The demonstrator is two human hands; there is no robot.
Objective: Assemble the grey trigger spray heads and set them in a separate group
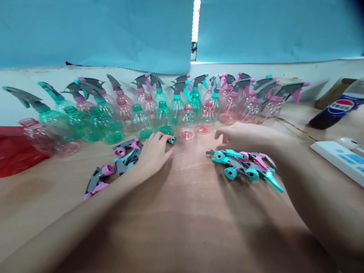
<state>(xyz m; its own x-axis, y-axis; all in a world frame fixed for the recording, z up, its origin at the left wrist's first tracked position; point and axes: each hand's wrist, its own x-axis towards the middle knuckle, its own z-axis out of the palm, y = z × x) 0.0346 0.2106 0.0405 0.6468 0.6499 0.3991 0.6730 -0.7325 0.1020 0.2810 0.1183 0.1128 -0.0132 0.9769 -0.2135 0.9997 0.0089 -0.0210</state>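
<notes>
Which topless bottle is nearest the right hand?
The pink bottle just left of the right hand: the rightmost topless one. Every other topless bottle stands farther left.

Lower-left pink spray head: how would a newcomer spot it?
On the table, loose spray heads lie beside the left hand. The pink spray head is at their near-left end: its neighbour is teal; the other pink one lies farther back.

Bare left hand (153,149) and right hand (241,133) with slim fingers (162,138), narrow wrists (138,171) and smooth, uncovered forearms (93,208).
</notes>
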